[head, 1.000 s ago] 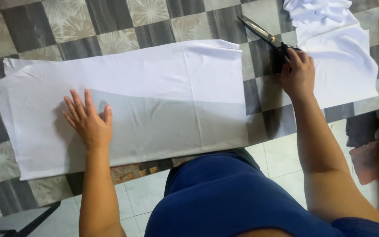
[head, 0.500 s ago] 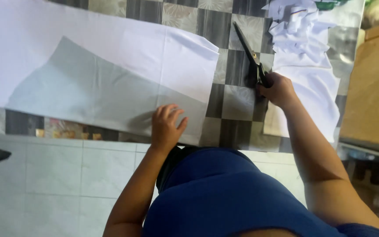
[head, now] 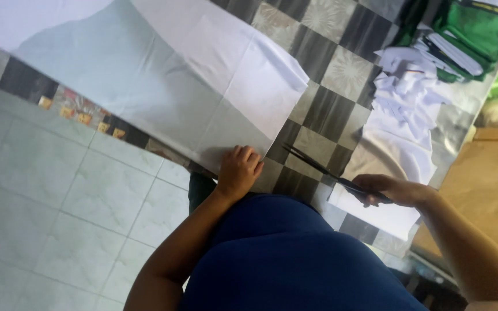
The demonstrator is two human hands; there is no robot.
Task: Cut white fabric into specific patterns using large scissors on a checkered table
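A large white cloth (head: 162,75) lies spread over a table with a grey and black chequered cover (head: 318,98). My left hand (head: 238,170) rests with curled fingers on the cloth's near right corner at the table edge. My right hand (head: 396,190) grips the handles of black scissors (head: 318,168); the blades point left toward the cloth's corner and lie low over the table cover. A smaller white piece (head: 376,213) sits under my right hand.
A heap of white cloth scraps (head: 407,86) lies at the table's right end, with green fabric (head: 479,34) beyond it. A brown board (head: 485,178) stands to the right. Pale floor tiles (head: 47,196) fill the left.
My view has swung right and tilted. My right hand brought the scissors down and toward me, blades now pointing left. My left hand slid along the cloth to its near right corner.
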